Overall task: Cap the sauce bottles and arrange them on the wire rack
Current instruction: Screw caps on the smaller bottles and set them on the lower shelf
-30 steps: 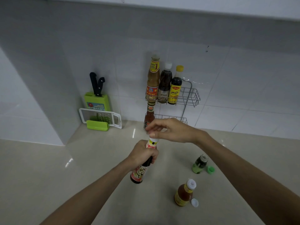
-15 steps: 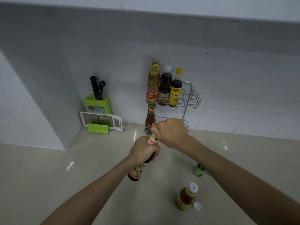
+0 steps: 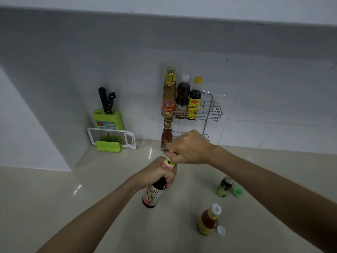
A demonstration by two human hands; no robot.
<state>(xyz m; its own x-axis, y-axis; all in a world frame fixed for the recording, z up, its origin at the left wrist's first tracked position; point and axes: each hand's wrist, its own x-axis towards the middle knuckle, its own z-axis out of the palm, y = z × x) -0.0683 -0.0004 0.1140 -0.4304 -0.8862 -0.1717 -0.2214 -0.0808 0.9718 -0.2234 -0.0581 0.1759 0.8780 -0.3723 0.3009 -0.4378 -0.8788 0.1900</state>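
While my left hand (image 3: 160, 175) grips the dark sauce bottle (image 3: 154, 195) by its neck, held tilted above the surface (image 3: 91, 198), my right hand (image 3: 188, 147) is closed over its cap. Wire rack (image 3: 209, 110) sits behind, three bottles on top tier.

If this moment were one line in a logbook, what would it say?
step: capping | left hand: grips dark sauce bottle | right hand: closed over its top | uncapped on counter: green bottle, orange bottle
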